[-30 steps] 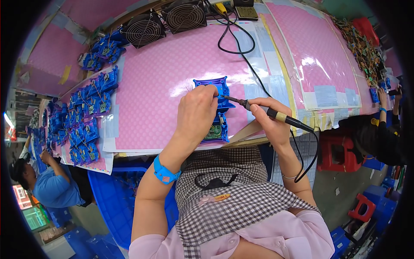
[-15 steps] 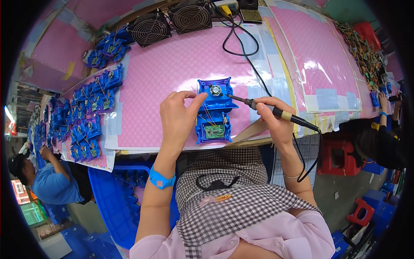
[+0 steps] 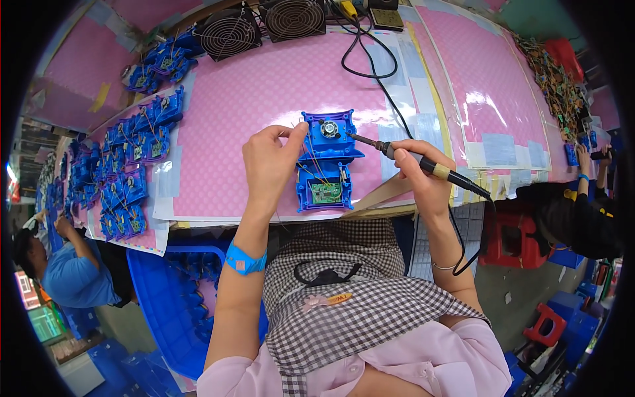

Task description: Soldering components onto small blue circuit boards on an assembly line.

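In front of me on the pink tabletop lies an opened blue plastic housing (image 3: 329, 159) in two halves. Its far half carries a small round speaker (image 3: 329, 129), its near half a green circuit board (image 3: 325, 192). Thin wires (image 3: 313, 159) run between the halves along the left side. My left hand (image 3: 271, 162) is at the far half's left edge, thumb and forefinger pinched around what looks like a thin wire. My right hand (image 3: 423, 175) grips a soldering iron (image 3: 413, 156) like a pen, its tip close to the far half's right edge, right of the speaker.
Two black fans (image 3: 228, 33) stand at the back; a black cord (image 3: 370, 73) loops beside them. Rows of similar blue housings (image 3: 126, 178) cover the left side. Below the table edge sits a blue bin (image 3: 155, 304). Co-workers are at far left (image 3: 79, 271) and far right (image 3: 562, 218).
The view has shifted slightly, so the housing sits a little higher. My left fingers have closed together near the wires. The soldering iron stays near the speaker's right side.
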A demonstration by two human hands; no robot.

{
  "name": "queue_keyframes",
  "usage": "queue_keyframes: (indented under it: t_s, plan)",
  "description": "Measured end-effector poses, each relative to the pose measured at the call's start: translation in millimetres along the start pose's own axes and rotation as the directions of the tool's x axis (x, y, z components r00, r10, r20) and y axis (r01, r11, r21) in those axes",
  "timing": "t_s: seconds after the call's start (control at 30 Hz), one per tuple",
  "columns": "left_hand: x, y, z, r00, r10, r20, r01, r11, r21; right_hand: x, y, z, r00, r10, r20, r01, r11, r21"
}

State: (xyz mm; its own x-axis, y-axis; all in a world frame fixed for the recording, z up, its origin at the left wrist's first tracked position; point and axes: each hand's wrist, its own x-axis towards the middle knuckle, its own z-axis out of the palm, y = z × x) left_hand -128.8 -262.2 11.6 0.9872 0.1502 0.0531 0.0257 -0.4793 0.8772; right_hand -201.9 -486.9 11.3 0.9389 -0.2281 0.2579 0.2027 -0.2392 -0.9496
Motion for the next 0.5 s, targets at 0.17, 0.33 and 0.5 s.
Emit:
queue_keyframes:
  t_s: [0.17,0.33,0.5]
  plan:
    - [-5.0,-10.0,-10.3,0.987,-0.109,0.120,0.128,0.979,-0.159,-2.2,-1.3,-1.9,1.000,0.013,-0.015,-0.012,1.000,0.005]
    - [-14.0,-6.5,-9.6,0.998,0.050,-0.024,-0.052,0.990,-0.128,-1.1,0.5,-2.1,1.000,0.022,-0.011,-0.022,1.000,-0.009]
    - [-11.8,-12.3,-7.4,0.991,0.129,-0.027,-0.132,0.977,-0.166,0.1,-2.9,-2.6,1.000,0.012,-0.009,-0.012,1.000,-0.024]
